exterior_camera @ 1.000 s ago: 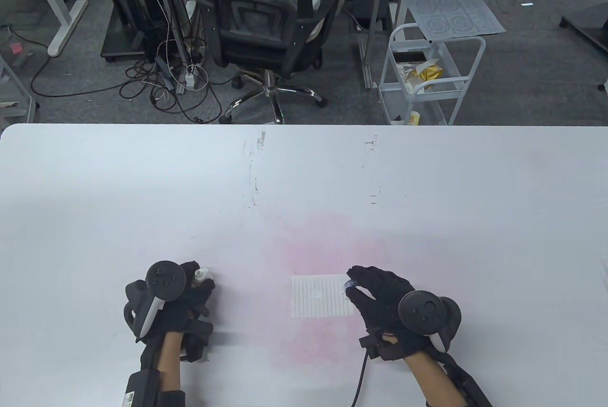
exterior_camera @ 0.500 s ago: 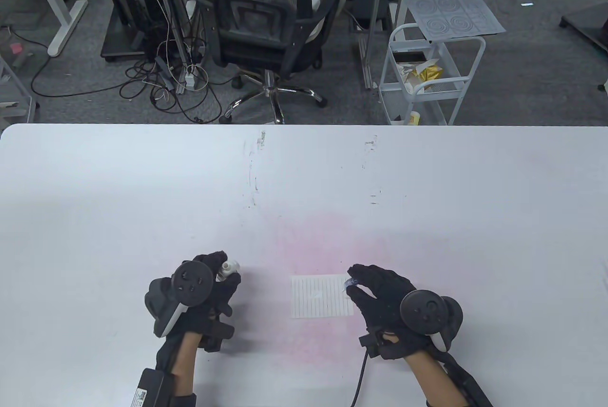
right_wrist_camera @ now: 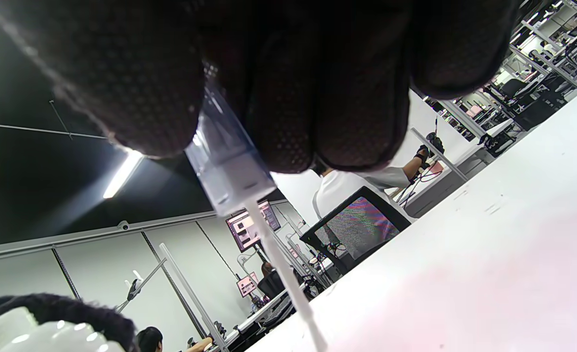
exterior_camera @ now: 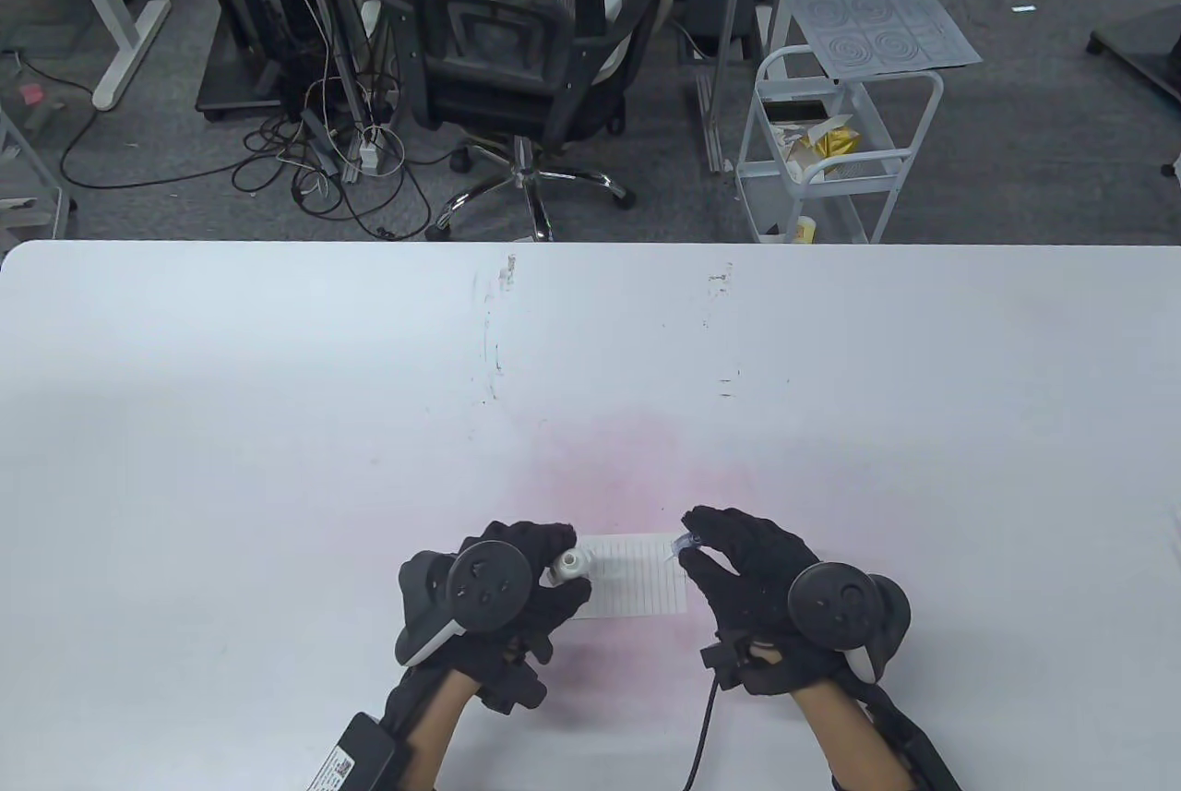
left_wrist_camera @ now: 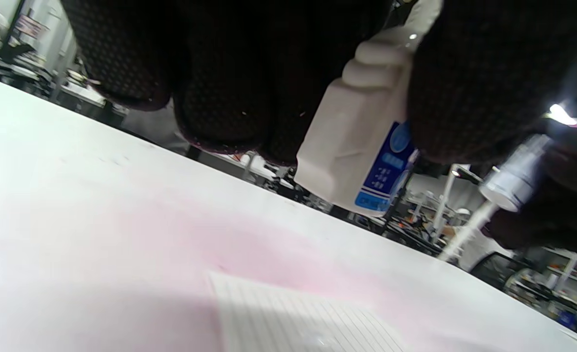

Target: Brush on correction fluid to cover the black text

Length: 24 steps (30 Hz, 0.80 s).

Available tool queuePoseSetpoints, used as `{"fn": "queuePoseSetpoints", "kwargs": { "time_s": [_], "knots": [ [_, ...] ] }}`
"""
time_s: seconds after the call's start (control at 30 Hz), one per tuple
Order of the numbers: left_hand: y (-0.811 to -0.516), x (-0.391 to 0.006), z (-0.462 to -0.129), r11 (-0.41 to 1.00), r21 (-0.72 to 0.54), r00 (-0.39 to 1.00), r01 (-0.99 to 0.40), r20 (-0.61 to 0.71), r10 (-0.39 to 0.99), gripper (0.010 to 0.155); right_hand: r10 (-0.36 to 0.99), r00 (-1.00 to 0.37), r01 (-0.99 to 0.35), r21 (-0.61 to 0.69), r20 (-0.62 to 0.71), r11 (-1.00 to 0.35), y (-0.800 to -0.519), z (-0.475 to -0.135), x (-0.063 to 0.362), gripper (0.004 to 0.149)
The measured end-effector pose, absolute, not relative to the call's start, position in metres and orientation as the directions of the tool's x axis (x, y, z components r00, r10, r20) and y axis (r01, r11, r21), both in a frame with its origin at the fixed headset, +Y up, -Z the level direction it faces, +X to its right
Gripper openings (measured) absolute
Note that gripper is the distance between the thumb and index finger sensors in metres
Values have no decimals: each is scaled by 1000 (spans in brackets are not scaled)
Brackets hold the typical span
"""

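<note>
On the worktop (exterior_camera: 277,385), the left hand (exterior_camera: 503,602) grips a white bottle (exterior_camera: 569,564), fingers (left_wrist_camera: 220,88) wrapped round it over the lined paper's (exterior_camera: 646,583) left edge; only the left wrist view shows its blue label. Rightward, the right hand (exterior_camera: 752,583) pinches the clear brush cap (right_wrist_camera: 227,171); the right wrist view reveals its white stem angled down.

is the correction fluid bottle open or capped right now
Open: the bottle in the left hand shows a bare neck; the right hand holds the brush cap.
</note>
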State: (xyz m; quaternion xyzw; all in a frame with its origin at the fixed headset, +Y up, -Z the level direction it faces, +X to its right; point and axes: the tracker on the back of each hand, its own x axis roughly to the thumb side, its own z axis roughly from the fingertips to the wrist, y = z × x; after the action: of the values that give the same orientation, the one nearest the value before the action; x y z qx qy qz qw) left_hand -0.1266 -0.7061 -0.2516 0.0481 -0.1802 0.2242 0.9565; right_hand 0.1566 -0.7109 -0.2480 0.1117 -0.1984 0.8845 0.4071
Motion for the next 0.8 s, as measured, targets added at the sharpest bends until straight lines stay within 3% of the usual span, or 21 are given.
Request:
{"fn": "queuePoseSetpoints", "kwargs": {
  "time_s": [0.3, 0.8],
  "knots": [
    [-727, -93, -249, 936, -76, 835, -343, 431, 342, 61, 674, -622, -782, -261, 399, -566, -699, -249, 153, 47],
    [-730, -90, -250, 928, -109, 824, -356, 431, 367, 61, 604, -568, -789, -162, 560, -592, -659, -246, 121, 48]
  ]
}}
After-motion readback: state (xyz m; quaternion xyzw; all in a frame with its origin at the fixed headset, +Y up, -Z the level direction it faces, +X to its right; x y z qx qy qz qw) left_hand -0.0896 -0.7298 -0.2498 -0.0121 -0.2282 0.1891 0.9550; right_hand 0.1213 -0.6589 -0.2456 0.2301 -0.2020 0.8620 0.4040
